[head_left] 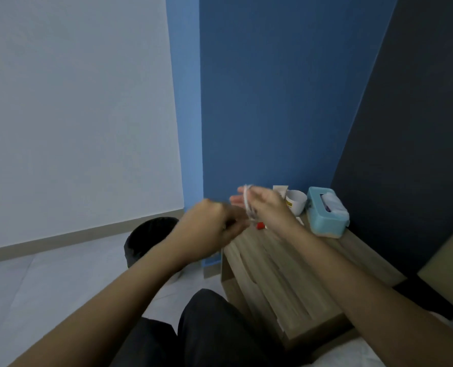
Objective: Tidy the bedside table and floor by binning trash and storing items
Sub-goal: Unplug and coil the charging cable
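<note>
Both hands are raised over the far end of the wooden bedside table (281, 263). A thin white cable (247, 205) is looped around the fingers of my right hand (266, 207), whose fingers are stretched out. My left hand (212, 225) is closed into a fist just left of it, pinching the lower end of the cable. A small red piece (259, 225) shows below the hands, on or just above the table. A black bin (148, 238) stands on the floor left of the table, partly hidden by my left forearm.
At the table's far end stand a white cup (297, 202), a white tube (280, 190) behind it, and a light blue tissue box (327, 213). My dark-trousered knee (212, 321) is in front of the table. Blue wall behind, pale tiled floor to the left.
</note>
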